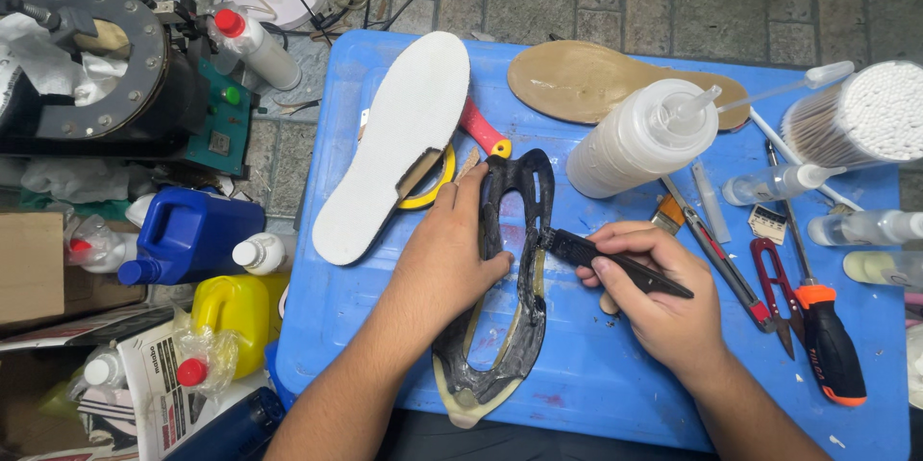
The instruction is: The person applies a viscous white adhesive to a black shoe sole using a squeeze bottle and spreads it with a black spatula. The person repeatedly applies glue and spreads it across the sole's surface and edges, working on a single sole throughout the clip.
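Observation:
A black, glossy shoe-sole frame with open cut-outs lies lengthwise on a blue plastic lid. My left hand presses flat on its left side, fingers stretched toward the top. My right hand grips a black utility knife whose tip touches the frame's right edge near the middle. A white foam insole lies to the left of my left hand, partly over a yellow tape roll.
A tan insole, white squeeze bottle, tub of cotton swabs, small dropper bottles, red snips and an orange-handled screwdriver crowd the lid's right side. Blue and yellow jugs and a machine stand left on the floor.

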